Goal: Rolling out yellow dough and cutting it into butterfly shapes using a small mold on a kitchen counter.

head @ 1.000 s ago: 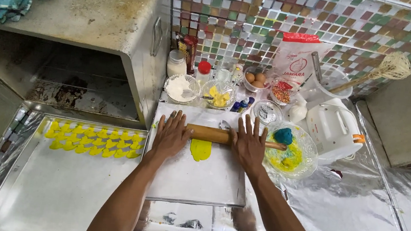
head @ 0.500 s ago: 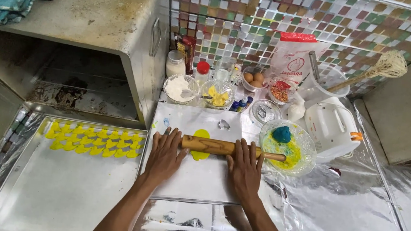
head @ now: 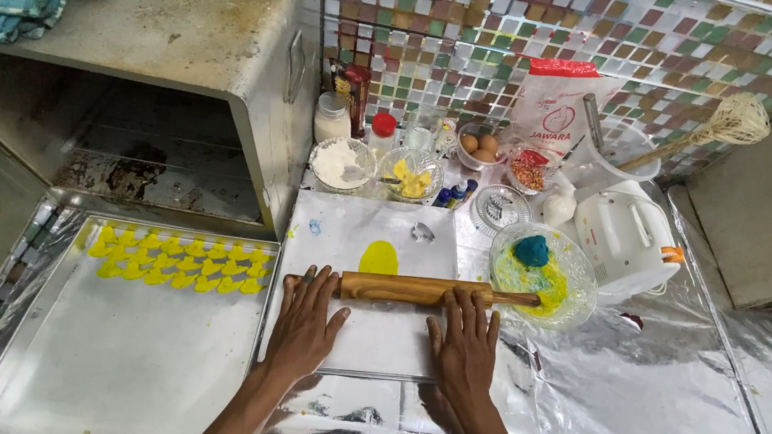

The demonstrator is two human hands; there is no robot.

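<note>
Wooden rolling pin (head: 403, 288), centre of frame, lying crosswise on white board (head: 356, 233); yellow dough (head: 379, 257) just above it. Left hand (head: 305, 324) and right hand (head: 465, 344), fingers flat and spread, pressing on pin. Glass bowl (head: 577, 292) right; baking tray (head: 62, 346) lower left

Rolling pin (head: 412, 289) & both hands rolled back twd person, yellow dough (head: 379, 257) now uncovered

Bright, even overhead light; glare on the foil (head: 653, 384); wide-angle bending at edges; sharp focus.
</note>
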